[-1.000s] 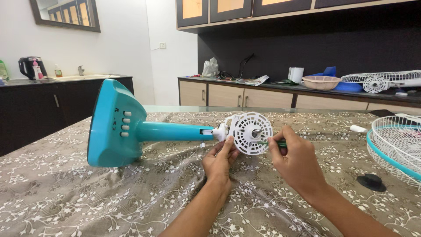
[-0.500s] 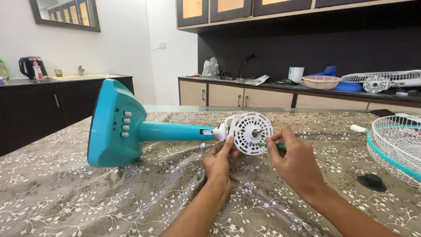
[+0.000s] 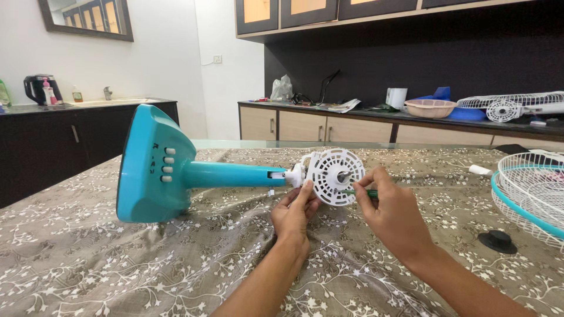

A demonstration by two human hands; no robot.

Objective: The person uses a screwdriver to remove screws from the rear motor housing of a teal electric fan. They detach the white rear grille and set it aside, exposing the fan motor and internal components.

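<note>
On counter [image 3: 88, 258]: left hand [image 3: 296, 214] fingers bracing white motor housing [image 3: 332, 176]; right hand [image 3: 390, 214] fingers pinching green screwdriver [image 3: 361, 192] against it.

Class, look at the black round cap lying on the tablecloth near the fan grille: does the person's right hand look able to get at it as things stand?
Probably yes. The black cap lies in the open on the tablecloth, nothing covering it, on the right hand's own side. That hand grips a green screwdriver, though.
</note>
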